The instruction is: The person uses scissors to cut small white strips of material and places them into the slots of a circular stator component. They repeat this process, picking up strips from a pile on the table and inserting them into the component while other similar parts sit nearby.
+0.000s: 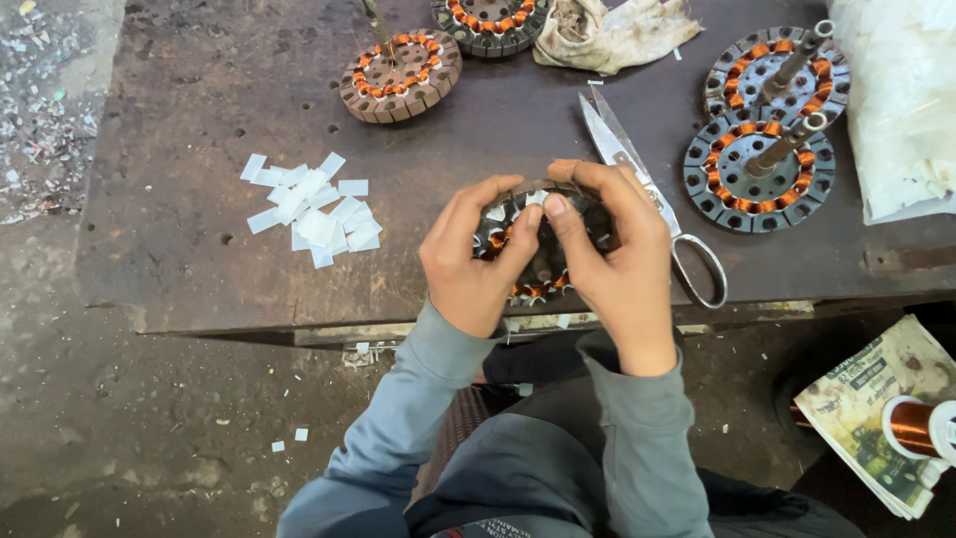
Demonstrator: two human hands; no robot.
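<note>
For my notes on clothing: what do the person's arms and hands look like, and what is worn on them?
Both hands, the left hand and the right hand, are bare, without gloves or rings. Long grey-blue sleeves cover both arms to the wrists, with plain cuffs. No watch or markings are visible.

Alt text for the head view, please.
Both hands, left hand and right hand, hold a round motor stator with copper windings over a dark workbench. Scissors lie to its right, small white paper slips to its left.

Scissors (647, 194), white paper slips (314, 209), four wound stators, rag (612, 32), copper wire spool (921, 426) on newspaper (861, 399).
</note>
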